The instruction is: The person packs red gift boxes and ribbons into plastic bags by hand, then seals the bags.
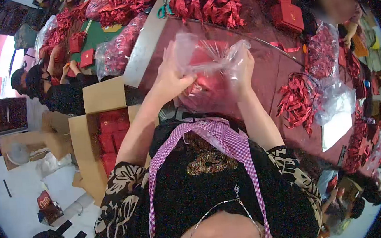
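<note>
A clear plastic bag (203, 86) with something red and shiny inside is stretched between my two hands, above the dark red tabletop. My left hand (171, 75) grips the left side of the bag's mouth, its thumb pointing inward across the plastic. On the right side, my right hand (244, 72) is closed on the other edge of the film, slightly blurred. The red contents show through the plastic and in the gap between the hands; their exact kind is hard to make out.
An open cardboard box (83, 142) holding red packets stands at my left. Bundles of red ribbon (298, 98) and teal-handled scissors (165, 8) lie on the table. Red boxes (288, 15) are stacked far right. Co-workers sit at left and right.
</note>
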The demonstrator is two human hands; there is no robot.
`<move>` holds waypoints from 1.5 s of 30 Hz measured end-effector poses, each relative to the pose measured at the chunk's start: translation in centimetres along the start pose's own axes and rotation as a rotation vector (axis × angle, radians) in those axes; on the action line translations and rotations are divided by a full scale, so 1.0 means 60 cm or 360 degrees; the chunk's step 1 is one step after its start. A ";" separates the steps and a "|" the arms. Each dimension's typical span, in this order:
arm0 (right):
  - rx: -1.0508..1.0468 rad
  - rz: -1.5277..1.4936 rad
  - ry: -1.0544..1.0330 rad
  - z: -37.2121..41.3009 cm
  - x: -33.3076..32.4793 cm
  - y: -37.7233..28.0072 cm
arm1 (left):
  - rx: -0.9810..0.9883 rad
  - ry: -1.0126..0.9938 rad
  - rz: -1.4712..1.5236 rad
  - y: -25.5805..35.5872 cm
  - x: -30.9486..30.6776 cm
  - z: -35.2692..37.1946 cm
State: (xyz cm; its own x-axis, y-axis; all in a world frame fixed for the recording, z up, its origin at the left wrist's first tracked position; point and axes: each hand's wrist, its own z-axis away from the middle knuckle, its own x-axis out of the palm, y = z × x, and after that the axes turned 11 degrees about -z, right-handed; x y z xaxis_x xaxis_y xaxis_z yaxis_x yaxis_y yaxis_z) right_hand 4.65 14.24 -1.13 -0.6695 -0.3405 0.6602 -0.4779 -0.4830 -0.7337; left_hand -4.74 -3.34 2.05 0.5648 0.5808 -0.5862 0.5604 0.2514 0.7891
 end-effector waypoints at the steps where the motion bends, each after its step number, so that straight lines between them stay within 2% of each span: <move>1: -0.0063 0.0037 -0.0059 0.001 0.004 -0.003 | -0.0007 -0.0023 -0.0409 0.002 0.000 -0.010; 2: -0.0063 0.0042 -0.0061 0.004 0.008 -0.008 | -0.0018 -0.0049 -0.0818 0.000 -0.001 -0.019; 3: 0.0007 0.0034 0.0001 0.009 0.015 -0.016 | 0.0158 -0.0142 -0.0979 -0.014 0.000 -0.032; 5: 0.0081 0.0025 0.0067 0.011 0.020 -0.014 | 0.0151 -0.0193 -0.1053 0.004 -0.001 -0.035; 7: -0.0013 -0.0256 0.0021 0.002 0.015 0.001 | 0.0234 -0.0166 -0.1193 0.015 0.001 -0.033; 11: -0.0061 0.0037 -0.0040 0.021 0.018 -0.008 | 0.0365 -0.0118 -0.1160 0.021 -0.017 -0.042; 13: -0.0060 0.0181 -0.0238 0.034 0.028 -0.018 | 0.0253 -0.0189 -0.0626 0.036 -0.029 -0.048; 14: -0.0053 0.0180 -0.0217 0.034 0.023 -0.012 | 0.0250 -0.0210 -0.0622 0.035 -0.018 -0.047; 16: -0.0074 0.0270 -0.0219 0.032 0.019 -0.001 | 0.0433 0.0122 -0.0679 0.041 0.009 -0.042; 17: -0.0065 0.0277 -0.0217 0.034 0.017 0.002 | 0.0422 0.0120 -0.0674 0.048 0.019 -0.040; 19: -0.0185 0.0371 -0.0204 0.036 0.016 0.008 | 0.0118 0.0050 -0.0668 0.067 0.031 -0.041; 22: -0.0198 0.0406 -0.0109 0.028 0.004 0.032 | 0.0041 0.0047 -0.0783 0.037 0.064 -0.046; 23: -0.0188 0.0414 -0.0107 0.032 0.005 0.029 | -0.0229 -0.0165 -0.0687 0.039 0.062 -0.048; 25: 0.0033 0.0006 -0.0107 0.045 0.014 0.019 | -0.0208 -0.0139 -0.0686 0.025 0.063 -0.053; 27: 0.0012 0.0113 -0.0080 0.041 -0.005 0.037 | -0.0188 -0.0113 -0.0687 0.011 0.073 -0.052; 29: -0.0012 0.0216 -0.0055 0.039 -0.015 0.047 | -0.0283 -0.0072 -0.0982 -0.010 0.104 -0.040; 30: 0.0004 0.0158 -0.0034 0.043 -0.017 0.050 | -0.0298 -0.0080 -0.0981 -0.025 0.111 -0.033; 32: 0.0038 0.0107 0.0000 0.044 -0.019 0.053 | 0.0086 0.0089 -0.1138 -0.044 0.121 -0.025; 34: 0.0167 0.0061 0.0233 0.042 -0.009 0.047 | 0.0117 0.0071 -0.1316 -0.051 0.132 -0.023; 35: 0.0179 0.0070 0.0235 0.041 -0.010 0.040 | 0.0095 0.0027 -0.1368 -0.050 0.132 -0.025; 37: 0.0527 0.0027 -0.0057 0.038 -0.023 0.015 | 0.0061 -0.0018 -0.1417 -0.047 0.132 -0.028; 38: 0.0538 0.0034 -0.0057 0.041 -0.024 0.004 | 0.0061 -0.0001 -0.1390 -0.048 0.128 -0.030; 40: 0.0447 0.0082 -0.0370 0.046 -0.026 -0.015 | 0.0052 0.0013 -0.1362 -0.045 0.121 -0.027; 41: 0.0486 0.0162 -0.0733 0.035 -0.051 -0.027 | 0.0080 0.0008 -0.1314 -0.041 0.117 -0.027; 42: 0.0488 0.0164 -0.0734 0.029 -0.062 -0.045 | 0.0109 0.0001 -0.1264 -0.038 0.114 -0.027; 44: 0.0581 0.0497 -0.1078 0.030 -0.066 -0.076 | 0.0085 -0.0007 -0.1339 -0.043 0.121 -0.027; 45: 0.0576 0.0395 -0.1094 0.035 -0.062 -0.074 | 0.0058 -0.0013 -0.1415 -0.044 0.124 -0.027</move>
State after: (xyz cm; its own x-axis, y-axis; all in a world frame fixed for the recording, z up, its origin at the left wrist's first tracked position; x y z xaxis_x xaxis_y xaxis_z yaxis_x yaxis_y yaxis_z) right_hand 10.46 15.94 0.02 -0.1770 -0.8340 0.5226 -0.0696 -0.5190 -0.8519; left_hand -3.01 1.59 -4.13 -0.0837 0.1770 -0.9807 0.8125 0.5818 0.0356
